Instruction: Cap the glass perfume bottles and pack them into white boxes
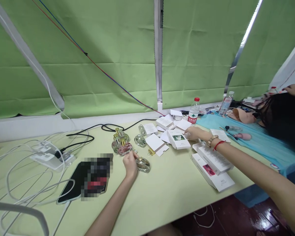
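My left hand (pixel 130 165) is closed, low over the table, with its fingers at the side of a round clear glass perfume bottle (pixel 143 165). To its left stand more perfume bottles (pixel 125 149), some with gold caps, one pinkish. Farther right, my right hand (pixel 197 133), wearing a bead bracelet and red string, grips the edge of a white perfume box (pixel 179 140) with a green picture. Its fingertips are partly hidden. Two uncapped-looking glass bottles (pixel 140 140) and a gold cap (pixel 151 151) lie between the hands.
White cartons and flaps (pixel 165 122) pile up behind the boxes. More white boxes (pixel 212 173) lie under my right forearm. A water bottle (pixel 193 111) stands behind. Left are a phone (pixel 73 182), a power strip (pixel 50 157) and loose cables. Another person leans over blue cloth (pixel 267 144).
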Available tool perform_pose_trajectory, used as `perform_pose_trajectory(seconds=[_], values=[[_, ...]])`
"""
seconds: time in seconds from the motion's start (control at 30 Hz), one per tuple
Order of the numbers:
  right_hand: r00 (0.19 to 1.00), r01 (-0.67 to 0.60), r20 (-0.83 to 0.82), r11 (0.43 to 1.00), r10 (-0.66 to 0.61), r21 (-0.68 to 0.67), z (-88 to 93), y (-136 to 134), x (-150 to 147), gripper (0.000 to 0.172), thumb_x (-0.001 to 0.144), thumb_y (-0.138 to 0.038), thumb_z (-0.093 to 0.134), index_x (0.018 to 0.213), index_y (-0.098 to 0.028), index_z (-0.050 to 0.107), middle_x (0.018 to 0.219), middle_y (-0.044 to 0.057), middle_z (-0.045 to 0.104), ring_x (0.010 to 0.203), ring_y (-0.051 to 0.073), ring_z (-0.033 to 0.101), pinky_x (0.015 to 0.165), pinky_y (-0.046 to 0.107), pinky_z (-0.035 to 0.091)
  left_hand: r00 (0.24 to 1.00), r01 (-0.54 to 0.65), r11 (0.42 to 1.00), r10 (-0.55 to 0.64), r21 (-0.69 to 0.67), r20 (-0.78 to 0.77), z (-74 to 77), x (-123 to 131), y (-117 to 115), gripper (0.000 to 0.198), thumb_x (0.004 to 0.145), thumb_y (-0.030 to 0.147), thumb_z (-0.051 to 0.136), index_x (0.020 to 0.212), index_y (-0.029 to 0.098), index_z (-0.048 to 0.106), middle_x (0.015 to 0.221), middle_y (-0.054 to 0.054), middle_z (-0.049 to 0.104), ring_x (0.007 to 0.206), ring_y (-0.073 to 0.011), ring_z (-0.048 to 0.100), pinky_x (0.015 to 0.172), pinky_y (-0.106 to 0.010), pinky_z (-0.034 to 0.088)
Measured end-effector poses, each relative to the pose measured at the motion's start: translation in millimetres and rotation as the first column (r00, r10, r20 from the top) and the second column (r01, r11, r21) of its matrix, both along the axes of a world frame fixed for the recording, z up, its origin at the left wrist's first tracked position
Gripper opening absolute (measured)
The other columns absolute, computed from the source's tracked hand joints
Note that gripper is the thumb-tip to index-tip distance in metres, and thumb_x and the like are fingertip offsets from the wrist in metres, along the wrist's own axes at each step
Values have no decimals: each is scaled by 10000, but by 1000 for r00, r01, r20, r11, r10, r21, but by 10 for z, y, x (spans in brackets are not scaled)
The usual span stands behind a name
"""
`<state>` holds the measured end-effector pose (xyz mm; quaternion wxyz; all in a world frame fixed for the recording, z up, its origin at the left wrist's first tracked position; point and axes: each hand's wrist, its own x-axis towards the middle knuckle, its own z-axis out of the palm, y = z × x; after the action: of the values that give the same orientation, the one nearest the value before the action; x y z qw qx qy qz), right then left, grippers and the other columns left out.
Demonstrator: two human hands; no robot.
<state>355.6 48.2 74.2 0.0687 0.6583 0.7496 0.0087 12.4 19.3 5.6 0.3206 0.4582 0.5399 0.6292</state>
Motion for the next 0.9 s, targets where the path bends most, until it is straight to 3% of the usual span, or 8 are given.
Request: perform_pose_trajectory(seconds=[0.2,0.43,0.63,0.73,0.8,0.9], values=[[995,89,28,986,-94,140,269,17,64,282,837,-249,492,978,-165,722,998,150,701,930,264,642,738,299,445,997,-72,997,73,-37,32,1,-23,50,259,593,342,441,388,189,482,414,6,476,464,-121,427,507,-255,354],[961,277,-115,877,-252,393,543,-51,232,345,871,-262,400,1044,-204,691,1070,103,690,995,268,614,744,303,441,995,-60,998,62,-36,74,25,-18,57,262,588,354,431,390,190,479,430,-4,488,474,-125,443,507,-257,366],[947,292,-277,796,-164,530,578,-176,250,385,892,-259,342,1119,-183,644,1161,93,647,1078,255,562,848,309,410,993,-49,997,54,-51,105,70,-16,23,256,591,343,448,396,181,486,436,7,475,476,-113,423,491,-237,346],[932,300,-354,718,-80,628,562,-214,216,400,894,-234,320,1146,-157,620,1176,117,622,1121,259,521,914,327,388,992,-37,997,45,-66,118,68,-21,16,248,589,338,454,400,180,484,441,9,473,481,-111,421,493,-232,345],[920,290,-390,724,-31,626,556,-254,138,376,877,-228,359,1112,-145,641,1129,132,631,1102,263,528,937,346,388,995,-44,997,50,-64,88,54,-33,15,253,596,344,457,404,181,483,442,8,474,484,-113,420,497,-234,345],[891,247,-453,812,24,529,607,-429,-69,303,822,-296,492,1016,-176,691,1090,111,649,1038,268,571,904,364,436,997,-66,997,68,-47,28,34,-57,8,272,614,359,452,408,184,482,436,4,473,483,-123,422,501,-244,346]])
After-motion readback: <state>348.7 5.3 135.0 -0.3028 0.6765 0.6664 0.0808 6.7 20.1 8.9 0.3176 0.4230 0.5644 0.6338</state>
